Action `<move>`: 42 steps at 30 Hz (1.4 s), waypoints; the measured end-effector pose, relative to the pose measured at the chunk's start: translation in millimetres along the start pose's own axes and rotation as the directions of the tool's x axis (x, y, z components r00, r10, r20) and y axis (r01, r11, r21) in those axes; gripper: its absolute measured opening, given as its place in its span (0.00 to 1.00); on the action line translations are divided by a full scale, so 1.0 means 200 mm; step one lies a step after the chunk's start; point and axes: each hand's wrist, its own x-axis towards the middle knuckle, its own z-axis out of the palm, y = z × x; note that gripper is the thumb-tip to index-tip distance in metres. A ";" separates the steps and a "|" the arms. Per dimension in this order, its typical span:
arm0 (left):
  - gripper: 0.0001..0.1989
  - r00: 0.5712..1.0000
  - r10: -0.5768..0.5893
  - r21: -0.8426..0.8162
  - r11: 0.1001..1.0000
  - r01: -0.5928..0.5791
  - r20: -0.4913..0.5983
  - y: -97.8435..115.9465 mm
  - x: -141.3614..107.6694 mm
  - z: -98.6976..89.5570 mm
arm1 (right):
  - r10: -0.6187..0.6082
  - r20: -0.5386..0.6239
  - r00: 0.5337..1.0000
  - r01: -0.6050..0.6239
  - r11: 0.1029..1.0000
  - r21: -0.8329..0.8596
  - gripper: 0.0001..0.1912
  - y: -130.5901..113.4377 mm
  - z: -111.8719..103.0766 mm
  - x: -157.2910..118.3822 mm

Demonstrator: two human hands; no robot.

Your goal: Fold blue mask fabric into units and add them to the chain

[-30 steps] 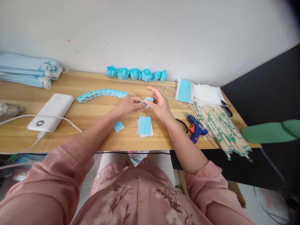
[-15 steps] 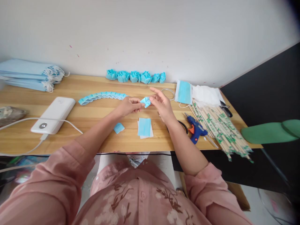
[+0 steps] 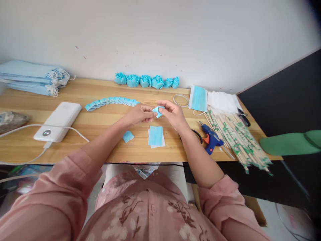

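Observation:
A small folded piece of blue mask fabric (image 3: 157, 110) is pinched between both hands above the middle of the table. My left hand (image 3: 140, 113) grips its left corner between thumb and fingers. From the other side, my right hand (image 3: 173, 115) holds it with the thumb pressed on its face and the fingers curled behind. Below them on the table lie a stack of blue and white fabric squares (image 3: 155, 136) and a smaller loose blue piece (image 3: 128, 136). Just beyond my left hand, a curved row of overlapping folded blue pieces (image 3: 110, 101) rests on the wood.
Several blue fabric flowers (image 3: 145, 81) line the wall. At left are stacked masks (image 3: 30, 77) and a cabled white power bank (image 3: 59, 122). At right lie a blue glue gun (image 3: 210, 138), wrapped chopsticks (image 3: 237, 139), a mask (image 3: 198, 98) and a green bottle (image 3: 288, 143).
My right fingers have lowered and curled in from a raised position, closing round the folded piece. A corner of that piece is now bent over. The view has shifted slightly.

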 end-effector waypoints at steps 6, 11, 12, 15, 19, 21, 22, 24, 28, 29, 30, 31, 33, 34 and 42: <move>0.18 1.000 -0.001 -0.013 1.000 0.002 0.029 -0.02 0.01 0.00 | 0.009 -0.015 1.000 -0.010 1.000 -0.025 0.13 0.01 0.00 0.00; 0.19 0.999 0.003 -0.023 1.000 -0.002 0.033 -0.02 0.01 0.00 | 0.000 -0.012 1.000 0.000 1.000 -0.008 0.12 0.01 0.00 0.00; 0.19 0.999 0.004 -0.023 1.000 -0.003 0.035 -0.02 0.01 0.00 | -0.002 -0.012 1.000 0.002 1.000 -0.005 0.12 0.01 0.00 0.00; 0.19 0.999 0.011 -0.022 1.000 -0.010 0.035 -0.02 0.01 0.00 | -0.006 -0.017 1.000 0.006 1.000 -0.007 0.11 0.01 0.00 0.00; 0.19 0.999 0.019 -0.032 0.999 -0.018 0.029 -0.02 0.00 0.00 | 0.003 -0.034 0.999 -0.004 1.000 -0.025 0.11 0.01 0.01 0.01; 0.19 0.999 0.018 -0.033 0.999 -0.017 0.028 -0.02 0.00 0.00 | 0.006 -0.038 0.999 -0.007 0.999 -0.032 0.12 0.01 0.01 0.01; 0.19 0.999 0.018 -0.033 0.999 -0.017 0.028 -0.02 0.00 0.00 | 0.006 -0.039 0.999 -0.007 0.999 -0.034 0.12 0.01 0.01 0.01; 0.19 1.000 0.015 -0.036 0.999 -0.014 0.026 -0.02 0.00 0.00 | 0.003 -0.040 0.999 -0.004 0.999 -0.033 0.13 0.02 0.01 0.01; 0.19 1.000 0.015 -0.037 0.999 -0.014 0.013 -0.01 0.00 0.00 | -0.005 -0.042 0.999 0.004 0.999 -0.034 0.14 0.01 0.01 0.00; 0.19 1.000 0.018 -0.036 0.999 -0.018 0.009 -0.01 0.00 0.00 | -0.006 -0.044 0.999 0.005 1.000 -0.030 0.14 0.01 0.01 0.00; 0.19 1.000 0.022 -0.033 0.999 -0.022 0.006 0.00 0.00 0.00 | -0.005 -0.046 0.999 0.004 1.000 -0.023 0.15 0.00 0.01 0.00; 0.19 1.000 0.026 -0.028 0.999 -0.026 0.003 0.00 0.00 0.00 | -0.002 -0.047 0.999 0.001 1.000 -0.016 0.16 0.00 0.01 0.00; 0.19 1.000 0.027 -0.016 1.000 -0.027 -0.001 0.01 -0.01 0.00 | 0.006 -0.045 0.999 -0.006 1.000 -0.008 0.18 -0.01 0.02 0.00; 0.18 1.000 0.024 -0.012 1.000 -0.024 -0.003 0.01 -0.01 0.00 | 0.006 -0.041 0.999 -0.006 1.000 -0.009 0.18 -0.01 0.02 0.00; 0.14 1.000 -0.016 0.003 1.000 0.016 0.002 -0.02 0.00 0.01 | -0.003 0.003 1.000 0.003 1.000 -0.009 0.21 -0.01 0.02 0.00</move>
